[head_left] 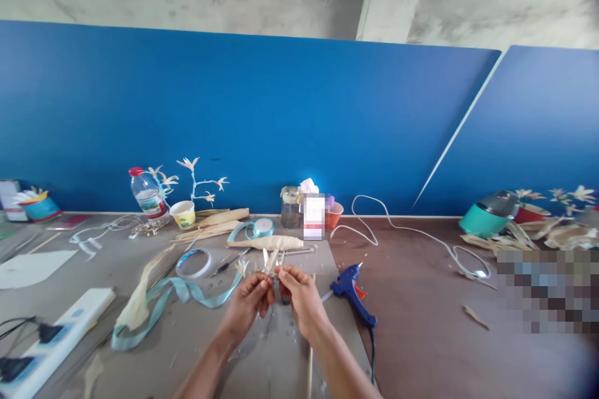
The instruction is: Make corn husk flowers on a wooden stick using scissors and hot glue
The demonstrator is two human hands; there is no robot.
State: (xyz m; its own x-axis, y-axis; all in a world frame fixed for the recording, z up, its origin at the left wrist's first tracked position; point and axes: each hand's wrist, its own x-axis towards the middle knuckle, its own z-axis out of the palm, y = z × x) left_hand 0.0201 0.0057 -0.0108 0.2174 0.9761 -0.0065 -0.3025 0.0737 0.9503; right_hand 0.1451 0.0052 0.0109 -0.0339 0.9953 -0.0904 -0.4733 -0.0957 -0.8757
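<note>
Two hands pinch one husk flower [270, 260], left hand [250, 300] beside right hand [300, 296]; yellow cup [183, 214] holds a flowered twig [193, 182].

Both hands, left hand [253, 294] and right hand [299, 292], are pinching a small husk flower [270, 260] above the table [421, 324]; a blue glue gun [350, 290] is lying just right.

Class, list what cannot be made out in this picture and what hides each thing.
Head view: the pixelated box beside the jar is blurred.
Head view: the pixelated patch at right masks whatever lies there.
Head view: the left hand and right hand hide the lower part of the husk flower.
Head view: the left edge cuts off the power strip.
</note>
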